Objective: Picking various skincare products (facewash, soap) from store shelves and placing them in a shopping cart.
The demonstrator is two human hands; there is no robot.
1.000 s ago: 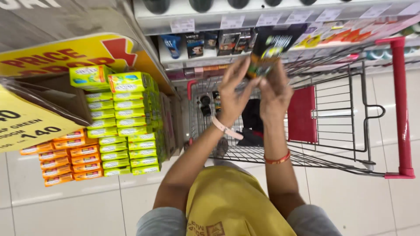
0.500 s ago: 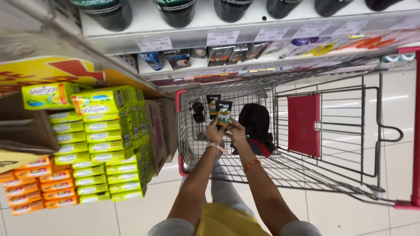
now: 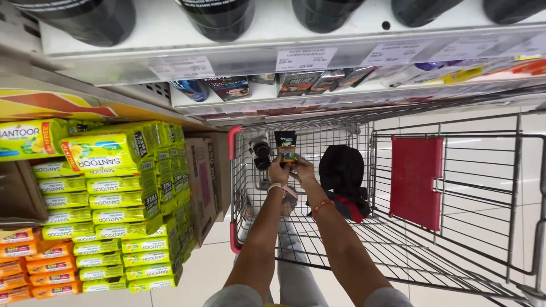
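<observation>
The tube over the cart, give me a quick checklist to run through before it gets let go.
1. Both hands on the tube: ok, left hand and right hand hold its lower end.
2. Tube over the cart basket, inside the rim: ok.
3. Tube upright: ok.
4. Landing spot free: cannot tell, dark bottles sit just left of it.
5. Black bag clear of the tube: ok, it lies apart to the right.

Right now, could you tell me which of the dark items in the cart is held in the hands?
The small black tube, gripped upright between the left hand and right hand. The black bag lies untouched in the cart, and the dark bottle stands alone.
</observation>
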